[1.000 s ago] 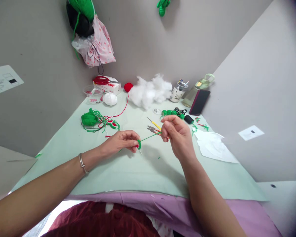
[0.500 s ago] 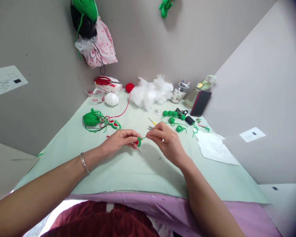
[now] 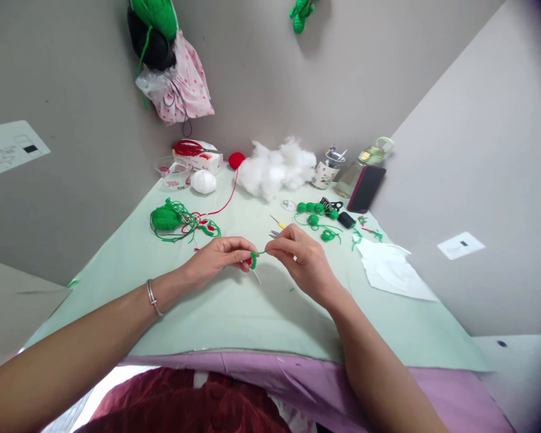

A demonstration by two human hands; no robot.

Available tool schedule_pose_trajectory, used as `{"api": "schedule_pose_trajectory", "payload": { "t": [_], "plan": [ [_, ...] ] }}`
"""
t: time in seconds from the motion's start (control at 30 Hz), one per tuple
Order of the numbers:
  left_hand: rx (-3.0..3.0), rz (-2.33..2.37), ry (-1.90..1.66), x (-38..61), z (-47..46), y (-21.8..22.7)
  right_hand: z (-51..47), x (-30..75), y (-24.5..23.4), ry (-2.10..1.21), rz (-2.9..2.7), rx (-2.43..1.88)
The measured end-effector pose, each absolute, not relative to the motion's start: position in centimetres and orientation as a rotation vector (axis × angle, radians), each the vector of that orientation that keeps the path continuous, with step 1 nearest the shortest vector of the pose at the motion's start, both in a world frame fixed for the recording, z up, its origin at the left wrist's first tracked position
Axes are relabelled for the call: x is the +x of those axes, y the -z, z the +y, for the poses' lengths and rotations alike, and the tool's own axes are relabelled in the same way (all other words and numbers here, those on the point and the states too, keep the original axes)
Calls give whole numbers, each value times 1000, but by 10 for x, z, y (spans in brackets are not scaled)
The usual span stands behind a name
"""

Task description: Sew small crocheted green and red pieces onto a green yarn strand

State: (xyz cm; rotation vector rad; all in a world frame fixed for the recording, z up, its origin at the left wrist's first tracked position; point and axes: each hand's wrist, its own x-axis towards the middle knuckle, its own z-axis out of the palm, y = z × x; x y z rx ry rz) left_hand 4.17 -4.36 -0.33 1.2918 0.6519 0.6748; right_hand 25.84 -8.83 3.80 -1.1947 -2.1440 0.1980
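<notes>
A small red and green crochet piece point(image 3: 253, 260) is pinched between the thumb and fingers of my left hand point(image 3: 225, 255), which covers part of it. A pale yarn tail hangs from its lower side. From its top a short strand of green yarn point(image 3: 261, 252) runs to the right. The fingertips of my right hand point(image 3: 300, 255) are closed on that strand. Just beyond the right hand lie a crochet hook with a yellow handle point(image 3: 281, 225) and the tips of a metal tool point(image 3: 274, 234), partly hidden by the fingers.
Left of my hands sits a green yarn ball point(image 3: 166, 218) with tangled strands. At the back are white stuffing point(image 3: 277, 168), a red yarn ball point(image 3: 237, 160) and red-handled scissors point(image 3: 192, 147). Green crocheted balls point(image 3: 313, 220), a phone point(image 3: 366, 189) and a white sheet point(image 3: 394, 270) lie right.
Both hands stay almost in place, still gripping the crochet piece and its green strand. Only a very slight shift of the hands and the view shows.
</notes>
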Motion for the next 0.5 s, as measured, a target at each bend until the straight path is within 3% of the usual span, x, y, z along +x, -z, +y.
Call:
{"api": "schedule_pose_trajectory", "payload": {
  "t": [0.5],
  "plan": [
    [1261,631,-664,47,-50,-5,-82,247,-19,-466,-1891,-1253]
  ]
}}
